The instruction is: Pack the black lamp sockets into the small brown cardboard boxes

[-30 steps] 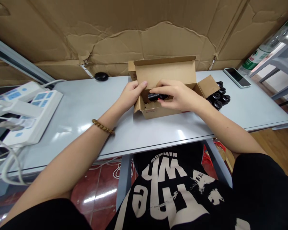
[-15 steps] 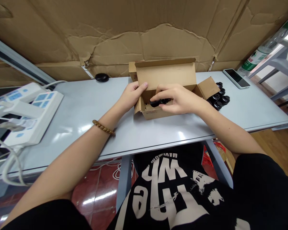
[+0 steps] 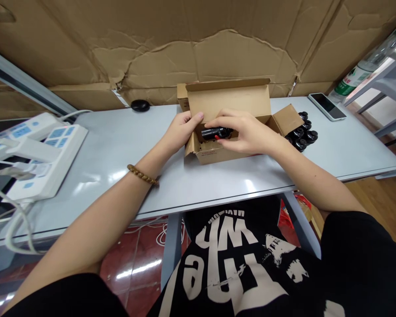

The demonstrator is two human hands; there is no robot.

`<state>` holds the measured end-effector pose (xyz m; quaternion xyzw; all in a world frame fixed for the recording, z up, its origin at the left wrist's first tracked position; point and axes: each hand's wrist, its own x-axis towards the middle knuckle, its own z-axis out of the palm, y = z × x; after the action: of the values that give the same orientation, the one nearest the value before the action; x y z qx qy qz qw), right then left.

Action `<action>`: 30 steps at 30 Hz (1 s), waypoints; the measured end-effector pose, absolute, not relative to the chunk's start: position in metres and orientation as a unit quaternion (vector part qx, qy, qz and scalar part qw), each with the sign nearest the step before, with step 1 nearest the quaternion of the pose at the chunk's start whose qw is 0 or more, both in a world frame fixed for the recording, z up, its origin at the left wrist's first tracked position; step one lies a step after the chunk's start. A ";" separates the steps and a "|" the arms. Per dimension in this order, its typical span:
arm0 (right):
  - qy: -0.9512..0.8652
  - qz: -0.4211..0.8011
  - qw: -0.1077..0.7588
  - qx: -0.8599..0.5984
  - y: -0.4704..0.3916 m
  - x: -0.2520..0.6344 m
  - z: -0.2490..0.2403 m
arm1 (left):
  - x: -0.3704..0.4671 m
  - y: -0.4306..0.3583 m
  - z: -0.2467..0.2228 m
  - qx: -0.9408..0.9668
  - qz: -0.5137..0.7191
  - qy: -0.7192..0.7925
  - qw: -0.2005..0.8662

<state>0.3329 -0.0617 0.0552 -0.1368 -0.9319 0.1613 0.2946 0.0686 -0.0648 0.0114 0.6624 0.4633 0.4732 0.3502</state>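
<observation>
An open cardboard box [image 3: 214,157] lies on the table with its lid flap raised at the back. My left hand [image 3: 181,127] grips the box's left rear edge, thumb laid over the cardboard. Over the opening, my right hand [image 3: 242,132] holds a black cylinder [image 3: 212,133] between thumb and fingers. The cylinder lies nearly level, pointing left, with a small red spot near the thumb; my fingers cover its right end. Several black cylinders [image 3: 302,134] with round ends stand bunched to the right of the box, partly behind its side flap [image 3: 287,119].
A white power strip [image 3: 49,163] with plugs and cables occupies the table's left end. At the back lies a black oval object [image 3: 140,105]. A phone [image 3: 326,106] and a plastic bottle [image 3: 353,81] are at the far right. A cardboard wall [image 3: 201,57] rises behind the table.
My right hand has lifted slightly, and the black cylinder has risen with it, showing more of its length and a red spot. My left hand stays on the box edge.
</observation>
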 end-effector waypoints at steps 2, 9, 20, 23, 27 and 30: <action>-0.934 0.154 0.295 -0.132 -0.063 0.333 0.055 | 0.069 -0.065 0.011 0.662 0.473 0.464 0.350; -0.933 0.172 0.284 -0.139 -0.063 0.332 0.057 | 0.070 -0.064 0.011 0.663 0.477 0.461 0.346; -0.937 0.144 0.299 -0.112 -0.068 0.333 0.059 | 0.069 -0.065 0.012 0.655 0.476 0.467 0.355; -0.937 0.130 0.307 -0.103 -0.070 0.333 0.060 | 0.069 -0.065 0.013 0.656 0.476 0.471 0.348; -0.936 0.100 0.323 -0.102 -0.068 0.332 0.059 | 0.069 -0.066 0.014 0.656 0.473 0.471 0.354; -0.935 0.085 0.323 -0.118 -0.065 0.332 0.058 | 0.070 -0.068 0.015 0.656 0.478 0.461 0.359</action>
<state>0.3324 -0.0647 0.0579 -0.1178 -0.9350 0.0852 0.3235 0.0702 -0.0675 0.0151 0.6559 0.4612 0.4778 0.3588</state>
